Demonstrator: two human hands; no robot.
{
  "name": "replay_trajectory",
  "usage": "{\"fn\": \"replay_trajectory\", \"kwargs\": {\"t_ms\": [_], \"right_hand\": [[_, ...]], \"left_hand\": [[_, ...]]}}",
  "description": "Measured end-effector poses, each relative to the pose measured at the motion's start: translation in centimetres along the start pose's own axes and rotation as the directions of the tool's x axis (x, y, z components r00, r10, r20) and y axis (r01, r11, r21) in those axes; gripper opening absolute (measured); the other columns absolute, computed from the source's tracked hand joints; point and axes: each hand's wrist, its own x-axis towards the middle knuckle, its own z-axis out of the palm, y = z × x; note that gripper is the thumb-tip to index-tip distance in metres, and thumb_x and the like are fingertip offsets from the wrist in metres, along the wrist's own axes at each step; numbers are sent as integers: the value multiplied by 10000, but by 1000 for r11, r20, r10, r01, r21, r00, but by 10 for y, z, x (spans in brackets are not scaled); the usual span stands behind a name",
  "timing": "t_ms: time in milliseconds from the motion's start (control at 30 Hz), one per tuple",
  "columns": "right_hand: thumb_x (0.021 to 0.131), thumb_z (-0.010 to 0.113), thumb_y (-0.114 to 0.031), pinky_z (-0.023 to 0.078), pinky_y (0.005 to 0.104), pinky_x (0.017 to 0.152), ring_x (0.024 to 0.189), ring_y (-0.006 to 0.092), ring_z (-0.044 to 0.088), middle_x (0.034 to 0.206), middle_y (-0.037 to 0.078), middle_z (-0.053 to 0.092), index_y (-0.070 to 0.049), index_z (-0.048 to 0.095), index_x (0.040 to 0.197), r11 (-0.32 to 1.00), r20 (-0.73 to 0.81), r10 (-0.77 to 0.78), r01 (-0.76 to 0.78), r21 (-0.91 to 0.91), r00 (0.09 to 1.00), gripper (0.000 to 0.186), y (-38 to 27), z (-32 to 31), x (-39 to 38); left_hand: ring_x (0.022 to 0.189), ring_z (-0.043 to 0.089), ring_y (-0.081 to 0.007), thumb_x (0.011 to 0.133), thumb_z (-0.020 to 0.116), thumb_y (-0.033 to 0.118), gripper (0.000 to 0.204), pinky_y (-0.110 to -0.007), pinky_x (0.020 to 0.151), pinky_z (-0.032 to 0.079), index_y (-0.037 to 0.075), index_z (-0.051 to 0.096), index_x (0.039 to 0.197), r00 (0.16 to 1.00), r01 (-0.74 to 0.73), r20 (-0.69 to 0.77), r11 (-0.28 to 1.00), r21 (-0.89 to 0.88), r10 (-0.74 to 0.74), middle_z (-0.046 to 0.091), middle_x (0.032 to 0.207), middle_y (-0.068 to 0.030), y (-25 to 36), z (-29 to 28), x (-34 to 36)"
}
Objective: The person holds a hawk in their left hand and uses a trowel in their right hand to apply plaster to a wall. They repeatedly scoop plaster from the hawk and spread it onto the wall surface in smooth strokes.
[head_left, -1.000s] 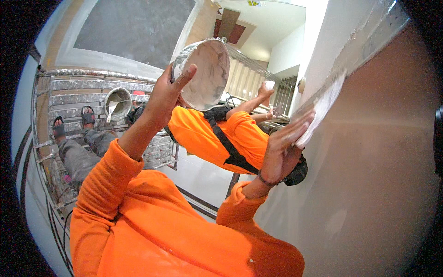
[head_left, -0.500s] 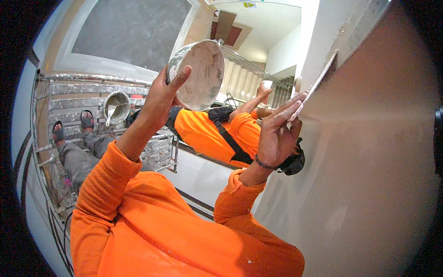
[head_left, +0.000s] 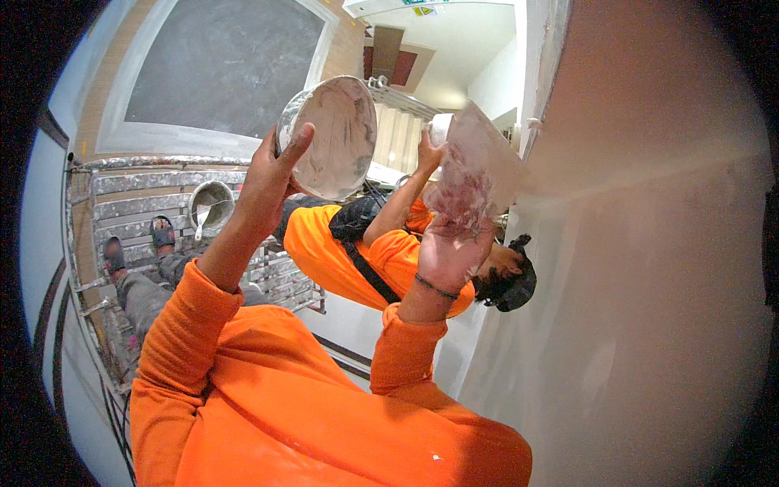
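My left hand (head_left: 272, 183) is wrapped round the side of a round bowl (head_left: 337, 142), its thumb over the rim. The bowl is tilted toward me, its inside coated with pale filler paste. In my right hand (head_left: 456, 256) is a wide, flat filling blade (head_left: 479, 154), smeared with paste; its face is turned toward me and its far edge points up. The blade stands between the bowl and the large brownish wall (head_left: 633, 268) on the right. My right fingers are mostly hidden behind the blade and paste.
Beyond my right arm another person in orange (head_left: 381, 268) raises a hand holding a white object (head_left: 441, 128). At left a paste-spattered slatted platform (head_left: 138, 183) bears a bucket (head_left: 213, 203) with a pale-ended tool inside. A dark panel (head_left: 231, 69) with a white border hangs behind.
The blade has come off the wall and moved left toward the bowl, turning from edge-on to face-on. The bowl has shifted slightly left. The other person's raised hand has moved left.
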Motion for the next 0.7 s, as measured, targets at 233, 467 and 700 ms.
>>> {"fn": "replay_trajectory", "kwargs": {"t_ms": [233, 467, 700], "right_hand": [[912, 536, -217, 436, 389, 958, 1057, 268, 546, 1141, 156, 546, 54, 532, 1077, 680, -96, -628, 484, -550, 772, 318, 24, 25, 9], [841, 602, -36, 443, 404, 939, 1043, 284, 573, 1185, 202, 580, 50, 527, 1216, -80, 316, -721, 379, -922, 616, 392, 70, 45, -36], [931, 545, -171, 470, 383, 908, 1021, 268, 598, 1170, 165, 608, 33, 563, 1161, 716, 56, -491, 439, -543, 870, 307, 78, 57, -66]], "left_hand": [[926, 651, -188, 854, 635, 518, 713, -296, 696, 580, 13, 412, 1306, 999, 0, 42, 1000, 24, -1, 563, 1131, -126, -3, 3, -8], [940, 657, -201, 858, 618, 533, 717, -318, 712, 591, 11, 411, 1302, 999, 4, 49, 998, 61, -7, 570, 1134, -136, -1, 0, -15], [945, 656, -203, 867, 602, 536, 714, -320, 707, 588, 8, 409, 1305, 996, -15, 85, 1000, 3, 15, 575, 1123, -138, 2, 9, -20]]}}
